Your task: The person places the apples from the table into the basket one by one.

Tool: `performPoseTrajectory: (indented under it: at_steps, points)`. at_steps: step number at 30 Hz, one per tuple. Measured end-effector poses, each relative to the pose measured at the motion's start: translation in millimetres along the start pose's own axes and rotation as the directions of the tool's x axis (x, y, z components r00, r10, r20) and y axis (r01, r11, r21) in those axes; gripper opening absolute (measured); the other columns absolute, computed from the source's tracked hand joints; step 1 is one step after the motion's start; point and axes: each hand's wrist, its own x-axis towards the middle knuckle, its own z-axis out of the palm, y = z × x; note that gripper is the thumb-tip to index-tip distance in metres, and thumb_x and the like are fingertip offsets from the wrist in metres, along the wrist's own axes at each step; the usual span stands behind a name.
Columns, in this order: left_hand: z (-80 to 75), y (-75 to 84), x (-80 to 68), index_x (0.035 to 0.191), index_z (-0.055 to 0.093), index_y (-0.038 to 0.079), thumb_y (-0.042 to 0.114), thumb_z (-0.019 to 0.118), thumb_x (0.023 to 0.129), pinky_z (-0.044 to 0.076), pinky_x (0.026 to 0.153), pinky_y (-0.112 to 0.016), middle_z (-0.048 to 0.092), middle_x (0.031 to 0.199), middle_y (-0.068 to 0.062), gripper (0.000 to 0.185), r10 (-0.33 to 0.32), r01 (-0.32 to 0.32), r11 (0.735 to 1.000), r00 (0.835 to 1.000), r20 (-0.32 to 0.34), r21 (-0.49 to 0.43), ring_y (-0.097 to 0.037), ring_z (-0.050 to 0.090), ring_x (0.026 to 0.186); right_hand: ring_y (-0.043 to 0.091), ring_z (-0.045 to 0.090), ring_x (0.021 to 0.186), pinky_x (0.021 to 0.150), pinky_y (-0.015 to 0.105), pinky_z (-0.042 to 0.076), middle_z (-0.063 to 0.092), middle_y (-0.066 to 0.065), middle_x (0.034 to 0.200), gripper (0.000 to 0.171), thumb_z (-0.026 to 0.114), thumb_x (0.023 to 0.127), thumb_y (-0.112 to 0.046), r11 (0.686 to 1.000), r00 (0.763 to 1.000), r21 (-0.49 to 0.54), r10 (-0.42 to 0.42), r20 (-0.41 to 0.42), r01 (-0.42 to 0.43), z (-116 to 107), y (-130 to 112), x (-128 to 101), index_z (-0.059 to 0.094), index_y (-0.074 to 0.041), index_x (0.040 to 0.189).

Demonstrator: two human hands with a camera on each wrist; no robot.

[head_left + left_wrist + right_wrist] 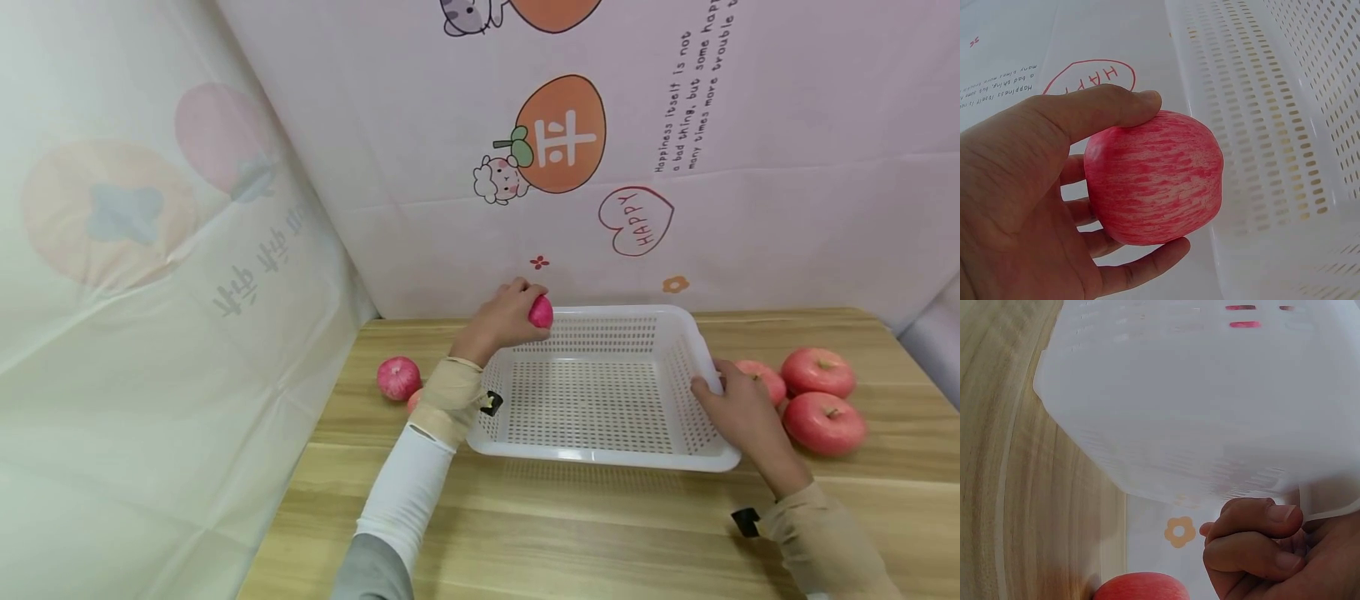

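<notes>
My left hand (510,317) holds a red apple (1157,178) above the back left corner of a white plastic basket (600,456). In the left wrist view the thumb lies along the apple's top and the fingers curl beneath it; the basket's slotted wall is just beside. The right hand (742,412) grips the basket's right rim, and its curled fingers (1250,550) show in the right wrist view. No fruit is visible inside the basket. Whether its base touches the table, I cannot tell.
On the wooden table (570,542), a pink-red apple (399,378) lies left of the basket, and another is mostly hidden by the left forearm. Three apples (825,423) cluster beside the right hand. A printed white cloth (420,242) hangs behind the table.
</notes>
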Motion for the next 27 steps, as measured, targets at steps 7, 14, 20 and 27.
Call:
performPoseTrajectory:
  at_steps: [7, 14, 20, 27]
  points:
    - [6.0, 6.5, 5.5, 0.157, 0.049, 0.018, 0.036, 0.080, 0.093, 0.063, 0.095, -0.039, 0.049, 0.153, -0.008, 0.074, 0.013, -0.013, 1.000, 1.000, -0.001, -0.014, -0.027, 0.049, 0.135, 0.053, 0.069, 0.107, 0.085, 0.064, 0.062, 0.056, 0.048, 0.135, 0.070, 0.050, 0.110, -0.033, 1.000, 1.000, 0.005, -0.020, -0.012, 0.020, 1, 1, 0, 0.037, 0.022, 0.150]
    - [5.8, 16.6, 7.3, 0.157, 0.049, 0.019, 0.038, 0.078, 0.094, 0.063, 0.095, -0.039, 0.050, 0.153, -0.007, 0.072, 0.029, -0.029, 0.999, 1.000, 0.007, 0.012, -0.026, 0.049, 0.135, 0.054, 0.068, 0.108, 0.086, 0.066, 0.061, 0.056, 0.047, 0.136, 0.070, 0.050, 0.110, -0.033, 1.000, 1.000, 0.004, -0.016, -0.016, 0.016, 1, 1, 1, 0.036, 0.021, 0.151]
    - [9.2, 21.8, 11.3, 0.157, 0.049, 0.020, 0.038, 0.076, 0.094, 0.063, 0.094, -0.036, 0.051, 0.150, -0.006, 0.071, 0.045, -0.046, 0.998, 0.999, 0.015, 0.037, -0.024, 0.050, 0.134, 0.055, 0.066, 0.111, 0.088, 0.067, 0.060, 0.054, 0.047, 0.138, 0.070, 0.050, 0.110, -0.033, 1.000, 1.000, 0.007, -0.007, -0.007, 0.007, 1, 1, 1, 0.035, 0.021, 0.152]
    - [13.0, 30.1, 15.0, 0.157, 0.050, 0.020, 0.039, 0.076, 0.094, 0.062, 0.094, -0.036, 0.051, 0.150, -0.006, 0.071, 0.063, -0.064, 0.997, 0.998, 0.030, 0.052, -0.024, 0.051, 0.132, 0.055, 0.066, 0.110, 0.088, 0.068, 0.060, 0.054, 0.047, 0.138, 0.070, 0.050, 0.110, -0.033, 1.000, 1.000, 0.005, -0.006, -0.008, 0.006, 1, 2, 1, 0.035, 0.021, 0.152]
